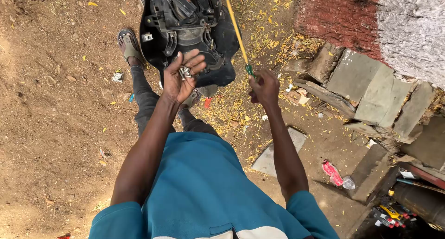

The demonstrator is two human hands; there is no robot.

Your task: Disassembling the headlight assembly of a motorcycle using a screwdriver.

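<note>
Glossy black moulded plastic on the vehicle body panel (185,30) at top centre, ribbed and dusty inside. Small bright metal screws (185,72) cupped in the left hand (181,79). Smooth yellow shaft and green plastic grip on the screwdriver (237,33) in the right hand (264,88). Matt teal cloth shirt (204,188) at bottom centre. Dry, gritty brown dirt ground (55,104) at left. Rough grey stone slabs (375,91) at right.
</note>
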